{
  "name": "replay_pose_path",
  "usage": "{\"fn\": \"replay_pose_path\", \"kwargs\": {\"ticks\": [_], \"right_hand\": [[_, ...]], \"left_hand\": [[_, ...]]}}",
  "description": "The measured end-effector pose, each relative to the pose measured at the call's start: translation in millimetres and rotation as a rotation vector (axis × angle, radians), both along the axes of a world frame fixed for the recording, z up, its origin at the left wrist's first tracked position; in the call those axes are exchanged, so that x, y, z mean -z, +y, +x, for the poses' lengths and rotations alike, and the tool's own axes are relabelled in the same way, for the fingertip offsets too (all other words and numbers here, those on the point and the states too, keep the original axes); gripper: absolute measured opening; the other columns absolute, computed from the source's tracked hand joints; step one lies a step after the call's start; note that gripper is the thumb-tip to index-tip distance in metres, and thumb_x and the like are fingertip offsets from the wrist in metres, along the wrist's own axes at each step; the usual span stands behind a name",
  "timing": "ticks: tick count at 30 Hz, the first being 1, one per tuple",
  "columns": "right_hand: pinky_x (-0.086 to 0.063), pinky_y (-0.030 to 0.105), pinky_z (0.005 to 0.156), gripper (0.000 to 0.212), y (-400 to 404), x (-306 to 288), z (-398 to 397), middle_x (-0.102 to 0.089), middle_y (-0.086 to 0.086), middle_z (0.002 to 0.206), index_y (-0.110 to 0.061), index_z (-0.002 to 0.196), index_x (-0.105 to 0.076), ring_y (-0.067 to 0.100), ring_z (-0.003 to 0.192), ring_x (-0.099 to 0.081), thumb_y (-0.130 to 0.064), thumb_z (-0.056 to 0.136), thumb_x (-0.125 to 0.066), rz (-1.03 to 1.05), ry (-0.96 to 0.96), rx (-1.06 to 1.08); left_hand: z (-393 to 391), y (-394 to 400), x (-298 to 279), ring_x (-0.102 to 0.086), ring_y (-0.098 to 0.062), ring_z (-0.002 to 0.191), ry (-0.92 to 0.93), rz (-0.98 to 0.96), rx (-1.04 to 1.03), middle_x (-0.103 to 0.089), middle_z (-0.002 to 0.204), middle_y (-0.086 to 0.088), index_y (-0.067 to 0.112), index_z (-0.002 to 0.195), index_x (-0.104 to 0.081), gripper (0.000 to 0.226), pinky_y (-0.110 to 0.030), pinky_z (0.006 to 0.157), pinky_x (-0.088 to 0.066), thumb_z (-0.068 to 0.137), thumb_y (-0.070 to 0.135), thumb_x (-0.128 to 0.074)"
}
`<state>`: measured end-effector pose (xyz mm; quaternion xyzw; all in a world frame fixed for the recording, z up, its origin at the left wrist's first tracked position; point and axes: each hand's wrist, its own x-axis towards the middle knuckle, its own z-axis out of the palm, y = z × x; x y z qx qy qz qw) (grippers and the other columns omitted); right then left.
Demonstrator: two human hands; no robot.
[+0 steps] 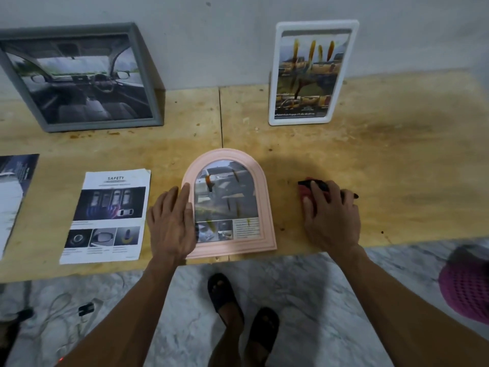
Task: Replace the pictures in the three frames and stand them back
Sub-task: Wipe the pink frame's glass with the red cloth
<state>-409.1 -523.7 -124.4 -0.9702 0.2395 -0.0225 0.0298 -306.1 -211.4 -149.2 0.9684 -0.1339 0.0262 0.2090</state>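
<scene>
Wooden table [397, 160]: pink frame [264, 207] flat between hands, left hand [172, 226] touching.

Far-left sheet [13, 197] — edge-cropped

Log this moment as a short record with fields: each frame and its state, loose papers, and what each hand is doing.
grey frame: stands leaning against the wall, back left, holds a car-interior picture
white frame: stands against the wall, back right, picture inside
pink arched frame: lies flat, face up, at the table's front edge, picture inside
safety leaflet: lies flat, left of the pink frame
second sheet: far left, partly out of view
left hand: straight fingers resting on the pink frame's left edge
right hand: fingers over a red and black object on the table
</scene>
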Motion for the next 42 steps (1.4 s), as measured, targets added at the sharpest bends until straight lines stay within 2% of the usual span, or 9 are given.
{"fn": "replay_pose_path", "kwargs": {"ticks": [5,8,12,16,19,23,28,32,42], "right_hand": [[-0.047,0.039,0.063,0.042,-3.3,-5.2,13.4,-0.055,0.015,0.106,-0.008,0.114,-0.065,0.035,0.086,-0.051,-0.041,0.102,-0.040,0.173,-0.111,0.031],[-0.036,0.031,0.069,0.039,12.4,-24.1,37.2,-0.055,0.013,0.102,-0.008,0.112,-0.064,0.021,0.080,-0.047,-0.039,0.102,-0.042,0.453,-0.255,0.164],[-0.031,0.025,0.072,0.037,56.1,-48.7,76.8,-0.054,0.007,0.105,-0.010,0.119,-0.063,0.015,0.085,-0.046,-0.036,0.103,-0.041,0.560,-0.354,0.064],[-0.046,0.044,0.085,0.041,91.8,-40.3,107.3,-0.052,0.010,0.121,-0.013,0.127,-0.056,0.027,0.104,-0.048,-0.040,0.104,-0.034,0.465,-0.308,-0.077],[-0.039,0.044,0.094,0.046,112.4,-23.0,109.5,-0.043,0.010,0.135,-0.014,0.138,-0.042,0.030,0.119,-0.039,-0.041,0.104,-0.026,0.323,-0.078,-0.130],[-0.033,0.047,0.102,0.057,123.8,-5.2,100.8,-0.032,0.015,0.146,-0.005,0.150,-0.026,0.036,0.126,-0.034,-0.040,0.104,-0.024,0.174,-0.030,-0.144],[-0.040,0.046,0.096,0.049,132.8,3.0,106.3,-0.042,0.020,0.140,-0.001,0.142,-0.040,0.040,0.121,-0.042,-0.027,0.101,-0.043,0.108,-0.057,-0.115],[-0.039,0.045,0.094,0.061,143.3,6.3,110.7,-0.055,0.017,0.125,-0.003,0.136,-0.049,0.037,0.110,-0.045,-0.009,0.078,-0.066,0.141,-0.093,-0.133],[-0.032,0.045,0.105,0.044,173.3,-5.6,132.7,-0.054,0.010,0.130,-0.012,0.136,-0.051,0.036,0.120,-0.046,-0.013,0.092,-0.049,0.268,-0.056,-0.333]], "left_hand": [[2.3,3.3,-2.5,-0.039,-0.033,0.138,0.050,0.002,0.009,-0.049,0.147,-0.011,0.020,0.150,-0.043,0.056,-0.054,0.110,-0.031,0.104,0.043,-0.020],[-0.3,2.6,-6.3,-0.035,-0.031,0.142,0.085,0.017,-0.002,-0.044,0.152,-0.008,0.024,0.152,-0.040,0.057,-0.059,0.111,-0.029,0.104,0.046,-0.018],[-1.5,0.6,-5.6,-0.017,-0.024,0.152,0.143,0.066,-0.029,-0.027,0.163,0.001,0.036,0.157,-0.022,0.058,-0.059,0.120,-0.014,0.102,0.049,-0.009],[-3.3,0.6,-1.5,-0.007,-0.018,0.154,0.150,0.082,-0.046,-0.017,0.166,0.008,0.041,0.158,-0.014,0.059,-0.055,0.122,-0.008,0.100,0.052,-0.004],[-3.7,1.0,1.3,-0.002,-0.015,0.154,0.155,0.086,-0.049,-0.013,0.166,0.010,0.044,0.157,-0.010,0.057,-0.053,0.123,-0.005,0.101,0.052,-0.004],[-2.6,2.2,0.5,0.001,-0.015,0.154,0.170,0.096,-0.056,-0.010,0.167,0.010,0.045,0.157,-0.008,0.054,-0.050,0.123,-0.002,0.103,0.050,-0.005],[-1.4,-1.3,-3.7,-0.005,-0.019,0.154,0.163,0.116,-0.067,-0.017,0.165,0.009,0.043,0.156,-0.015,0.054,-0.052,0.123,-0.006,0.103,0.047,-0.009],[-1.7,-1.2,-2.6,-0.009,-0.021,0.153,0.150,0.118,-0.068,-0.023,0.164,0.007,0.042,0.155,-0.021,0.054,-0.054,0.122,-0.009,0.103,0.046,-0.012],[-1.0,-2.2,-2.3,-0.014,-0.022,0.153,0.126,0.120,-0.086,-0.027,0.162,0.008,0.042,0.154,-0.027,0.053,-0.053,0.122,-0.011,0.102,0.045,-0.016]]}}
